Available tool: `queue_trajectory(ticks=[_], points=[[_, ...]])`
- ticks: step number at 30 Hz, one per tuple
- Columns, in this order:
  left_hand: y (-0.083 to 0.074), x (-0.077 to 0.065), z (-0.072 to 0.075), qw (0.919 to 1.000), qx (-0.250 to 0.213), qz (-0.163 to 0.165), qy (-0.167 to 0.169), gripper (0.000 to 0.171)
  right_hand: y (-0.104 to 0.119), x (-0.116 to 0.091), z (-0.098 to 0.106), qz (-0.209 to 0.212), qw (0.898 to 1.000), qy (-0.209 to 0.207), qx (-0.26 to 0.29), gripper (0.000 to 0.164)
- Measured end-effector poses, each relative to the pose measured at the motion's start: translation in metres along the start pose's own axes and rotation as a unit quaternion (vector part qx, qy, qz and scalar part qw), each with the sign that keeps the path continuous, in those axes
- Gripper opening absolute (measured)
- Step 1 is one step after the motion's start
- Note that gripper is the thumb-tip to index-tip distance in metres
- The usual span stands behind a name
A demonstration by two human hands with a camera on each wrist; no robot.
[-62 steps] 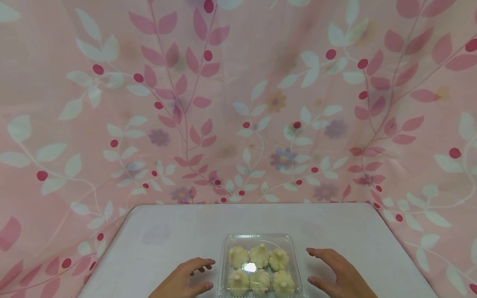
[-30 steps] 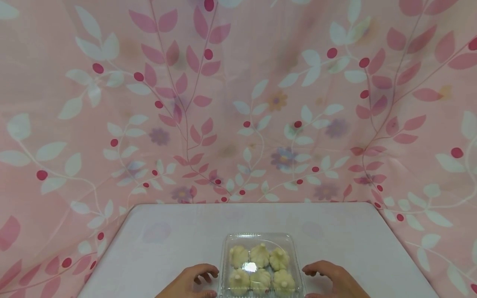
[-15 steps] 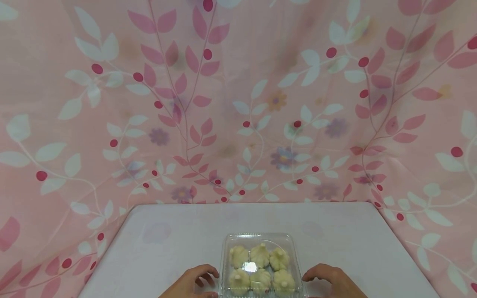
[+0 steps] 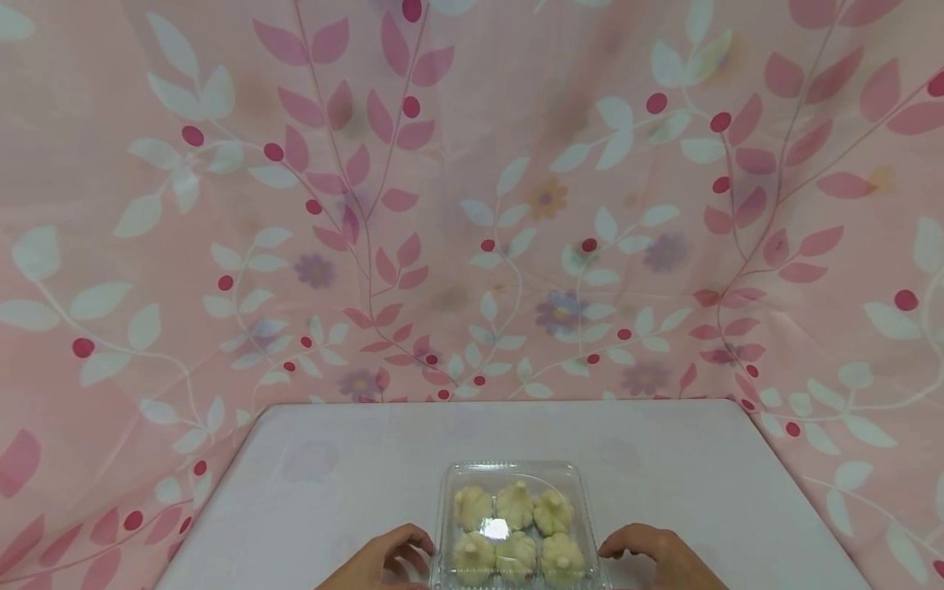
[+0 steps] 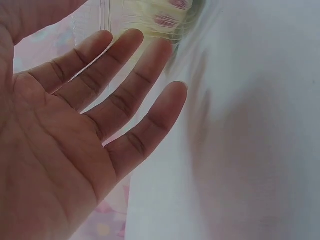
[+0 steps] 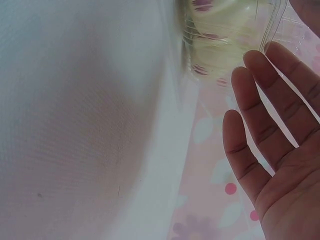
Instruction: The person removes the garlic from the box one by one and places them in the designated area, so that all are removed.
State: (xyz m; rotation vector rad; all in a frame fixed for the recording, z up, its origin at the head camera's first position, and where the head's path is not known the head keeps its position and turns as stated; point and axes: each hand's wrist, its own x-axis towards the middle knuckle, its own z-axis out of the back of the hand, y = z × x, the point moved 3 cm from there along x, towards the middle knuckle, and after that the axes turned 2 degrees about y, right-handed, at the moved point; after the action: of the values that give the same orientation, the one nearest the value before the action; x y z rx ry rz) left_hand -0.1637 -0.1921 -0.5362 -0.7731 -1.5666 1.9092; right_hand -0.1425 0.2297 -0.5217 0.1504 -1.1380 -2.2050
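A clear plastic clamshell box (image 4: pixel 509 468), lid closed, sits near the front of the table with several pale garlic bulbs (image 4: pixel 514 506) in two rows inside. At the box's left side is my left hand (image 4: pixel 379 561), fingertips right at the wall. My right hand (image 4: pixel 658 557) mirrors it on the right side, its index fingertip at the rim. The left wrist view shows the left fingers (image 5: pixel 122 102) extended and slightly bent beside the box. Similarly extended are the right fingers (image 6: pixel 260 105) in the right wrist view. Purple-streaked garlic shows through the plastic there. The box's near edge is cut off.
A white cloth covers the table (image 4: pixel 354 459), which has rounded far corners. Behind and beside it hangs a pink curtain (image 4: pixel 457 205) patterned with leaves, berries and flowers.
Both hands have moved inward and slightly toward me, from apart from the box to its sides. In the last half second they have hardly moved. The box stays in place.
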Motion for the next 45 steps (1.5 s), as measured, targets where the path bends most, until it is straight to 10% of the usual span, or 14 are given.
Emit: queue_trajectory(ticks=[45], points=[[0.012, 0.007, -0.011, 0.9741, -0.220, -0.007, 0.052, 0.030, -0.005, 0.002, -0.003, 0.035, 0.999, 0.009, 0.011, 0.036]])
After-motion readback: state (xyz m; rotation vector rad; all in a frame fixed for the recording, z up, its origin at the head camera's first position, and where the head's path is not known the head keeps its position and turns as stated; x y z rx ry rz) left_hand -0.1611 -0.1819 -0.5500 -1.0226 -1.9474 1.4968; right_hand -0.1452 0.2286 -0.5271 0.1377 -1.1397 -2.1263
